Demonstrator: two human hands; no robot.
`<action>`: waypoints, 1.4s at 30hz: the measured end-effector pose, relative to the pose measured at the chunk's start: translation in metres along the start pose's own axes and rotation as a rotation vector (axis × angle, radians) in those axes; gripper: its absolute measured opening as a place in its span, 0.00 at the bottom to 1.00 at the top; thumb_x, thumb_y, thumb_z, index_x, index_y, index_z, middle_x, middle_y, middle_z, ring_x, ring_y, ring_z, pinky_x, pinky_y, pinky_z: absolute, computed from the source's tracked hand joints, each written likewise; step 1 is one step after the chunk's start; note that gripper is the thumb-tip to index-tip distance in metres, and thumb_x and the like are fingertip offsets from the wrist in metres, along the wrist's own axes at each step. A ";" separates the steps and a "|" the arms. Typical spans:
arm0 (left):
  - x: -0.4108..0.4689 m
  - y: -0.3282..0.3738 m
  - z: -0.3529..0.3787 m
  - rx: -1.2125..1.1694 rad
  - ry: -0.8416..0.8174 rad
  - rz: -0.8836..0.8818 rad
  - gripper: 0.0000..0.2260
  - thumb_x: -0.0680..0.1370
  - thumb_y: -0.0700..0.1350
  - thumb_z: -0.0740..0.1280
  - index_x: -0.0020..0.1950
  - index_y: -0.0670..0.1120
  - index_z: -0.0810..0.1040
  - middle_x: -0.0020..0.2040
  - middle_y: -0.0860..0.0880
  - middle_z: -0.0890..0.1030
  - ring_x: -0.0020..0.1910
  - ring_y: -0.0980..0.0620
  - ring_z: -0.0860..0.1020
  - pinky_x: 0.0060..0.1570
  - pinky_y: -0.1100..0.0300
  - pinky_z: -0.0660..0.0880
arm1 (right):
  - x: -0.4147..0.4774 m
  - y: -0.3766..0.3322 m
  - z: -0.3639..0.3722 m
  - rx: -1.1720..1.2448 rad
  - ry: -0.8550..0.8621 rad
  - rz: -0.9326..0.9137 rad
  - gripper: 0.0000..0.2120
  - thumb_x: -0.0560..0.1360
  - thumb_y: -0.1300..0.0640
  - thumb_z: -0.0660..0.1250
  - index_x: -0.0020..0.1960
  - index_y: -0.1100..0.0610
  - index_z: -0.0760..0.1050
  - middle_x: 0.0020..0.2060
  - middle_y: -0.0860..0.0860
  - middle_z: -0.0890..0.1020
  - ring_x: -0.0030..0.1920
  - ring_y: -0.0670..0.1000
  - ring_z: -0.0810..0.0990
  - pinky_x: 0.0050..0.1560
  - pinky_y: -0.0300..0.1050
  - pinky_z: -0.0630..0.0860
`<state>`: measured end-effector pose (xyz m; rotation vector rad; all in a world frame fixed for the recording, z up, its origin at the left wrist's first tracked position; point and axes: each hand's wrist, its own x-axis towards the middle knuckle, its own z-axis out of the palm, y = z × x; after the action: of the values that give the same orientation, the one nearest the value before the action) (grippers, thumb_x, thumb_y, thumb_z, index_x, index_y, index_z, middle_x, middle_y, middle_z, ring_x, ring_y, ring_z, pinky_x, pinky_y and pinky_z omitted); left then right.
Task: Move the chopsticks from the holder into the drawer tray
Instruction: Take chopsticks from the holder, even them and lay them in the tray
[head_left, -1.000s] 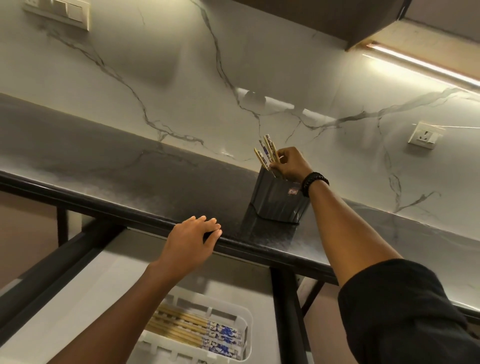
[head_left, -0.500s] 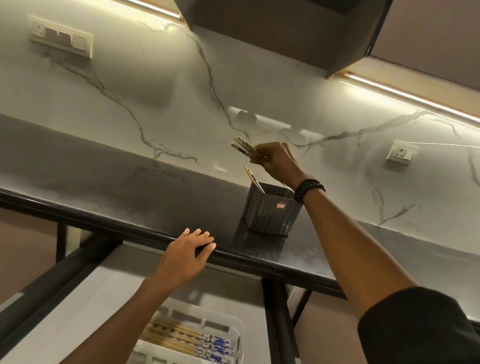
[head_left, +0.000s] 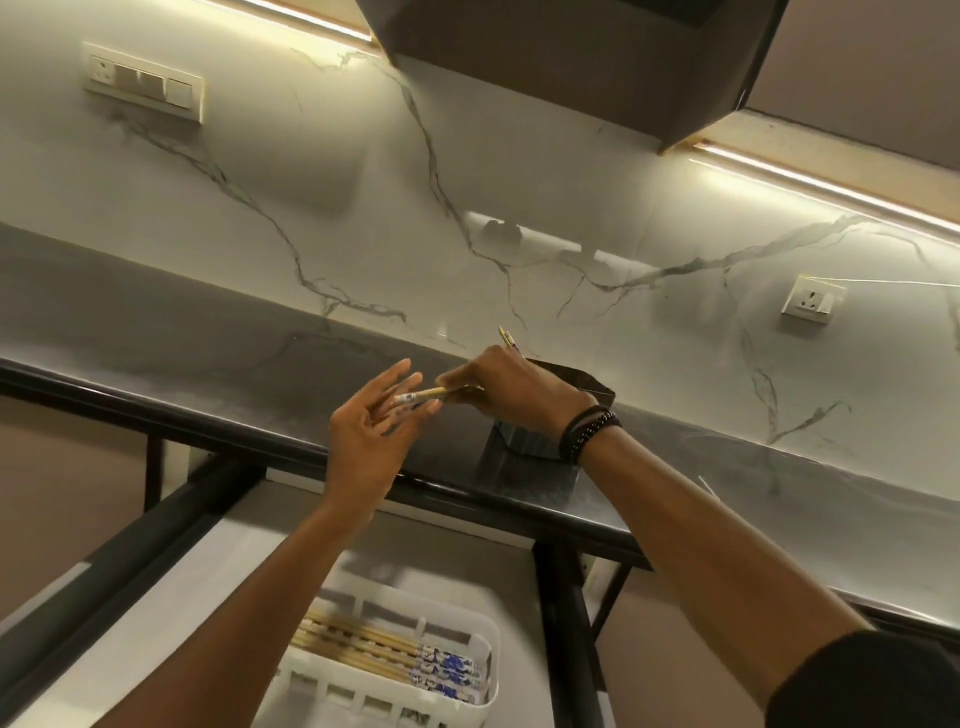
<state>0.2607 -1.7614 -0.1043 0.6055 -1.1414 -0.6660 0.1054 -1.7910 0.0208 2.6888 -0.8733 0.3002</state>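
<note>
Right hand (head_left: 511, 392) up over the front of the counter (head_left: 208, 374), fingers and thumb curled in a pinch on a bundle of chopsticks (head_left: 423, 396); bundle nearly level, patterned white ends pointing left; exact count in the bundle too blurred to tell. Left hand (head_left: 371, 434) just beside, palm turned toward the right hand, fingers straight and spread, gripping nothing; patterned ends lying across those fingertips, seemingly touching. Dark beaded bracelet (head_left: 587, 431) at the right wrist, black sleeve (head_left: 872, 680) further down the arm. Behind the right hand, dark holder (head_left: 582, 379) upright on the counter, mostly hidden by hand and wrist; lone chopstick (head_left: 508, 338) poking up from it, tilted left. Below, pulled-out drawer (head_left: 156, 623) with a white slotted tray (head_left: 488, 670); stored chopsticks (head_left: 374, 647) side by side in it, blue-and-white ends to the right. Beyond, marble-look wall with a switch plate (head_left: 143, 83) and a socket (head_left: 813, 301).
</note>
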 end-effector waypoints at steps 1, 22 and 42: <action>-0.001 0.001 0.000 0.000 0.006 0.014 0.22 0.71 0.40 0.74 0.65 0.45 0.77 0.57 0.47 0.83 0.55 0.49 0.83 0.51 0.55 0.81 | 0.000 -0.003 0.002 0.006 -0.005 -0.009 0.10 0.78 0.62 0.67 0.58 0.59 0.81 0.46 0.55 0.86 0.42 0.48 0.83 0.50 0.46 0.80; -0.002 0.000 0.000 -0.096 0.250 -0.042 0.09 0.73 0.37 0.73 0.52 0.44 0.84 0.44 0.49 0.86 0.47 0.51 0.85 0.45 0.63 0.81 | -0.019 0.083 0.026 0.512 0.656 0.595 0.12 0.79 0.64 0.65 0.60 0.64 0.79 0.56 0.58 0.83 0.54 0.51 0.80 0.60 0.46 0.77; -0.004 -0.005 -0.006 -0.175 -0.024 -0.255 0.09 0.71 0.40 0.73 0.50 0.42 0.84 0.44 0.44 0.86 0.47 0.47 0.85 0.43 0.61 0.82 | -0.039 0.032 0.024 0.359 0.302 0.469 0.15 0.79 0.55 0.66 0.63 0.59 0.77 0.58 0.55 0.82 0.56 0.52 0.81 0.62 0.51 0.77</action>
<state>0.2641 -1.7610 -0.1125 0.5994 -1.0237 -0.9830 0.0575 -1.8028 -0.0065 2.5971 -1.4543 1.0237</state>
